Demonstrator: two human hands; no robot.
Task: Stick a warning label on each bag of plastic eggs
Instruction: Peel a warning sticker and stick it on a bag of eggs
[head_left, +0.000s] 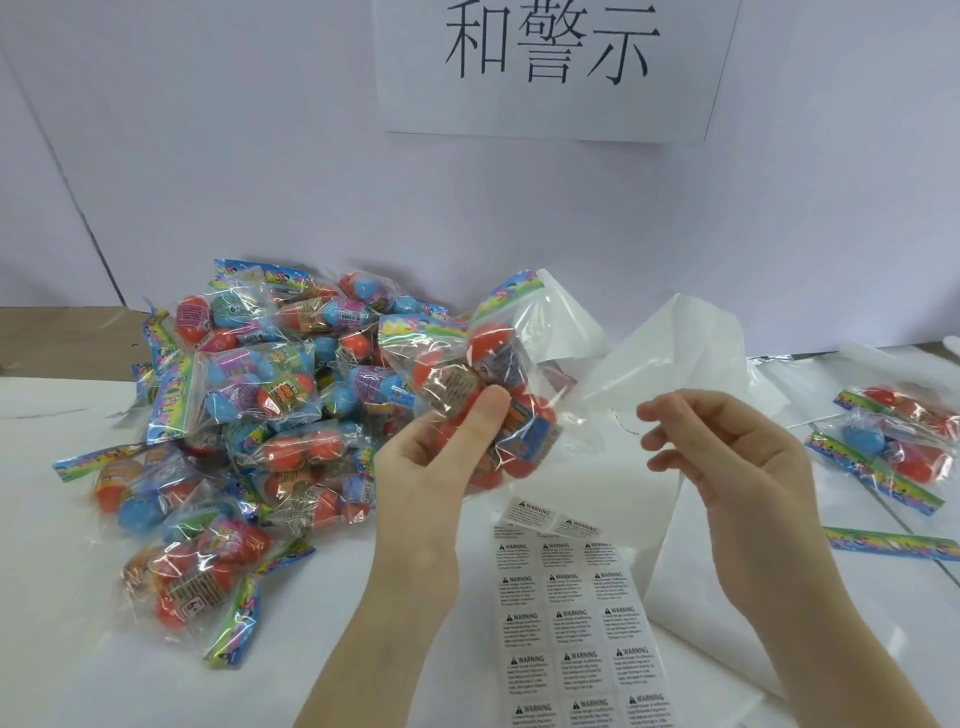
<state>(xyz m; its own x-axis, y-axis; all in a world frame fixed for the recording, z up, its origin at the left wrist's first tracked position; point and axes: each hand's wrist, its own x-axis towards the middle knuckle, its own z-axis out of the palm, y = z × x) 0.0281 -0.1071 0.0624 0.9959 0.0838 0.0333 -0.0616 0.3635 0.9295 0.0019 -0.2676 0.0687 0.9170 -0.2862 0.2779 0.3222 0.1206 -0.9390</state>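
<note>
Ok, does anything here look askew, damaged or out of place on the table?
One thing: the top row of the white warning-label sheet is curled up and folded askew near, not lying flat. The heap of clear bags of plastic eggs is jumbled but unspilled. The left hand holds one clear bag of orange eggs; nothing looks damaged.

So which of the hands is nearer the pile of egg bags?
Left. The left hand, holding one bag, sits right beside the pile of egg bags; the right hand is farther off.
</note>
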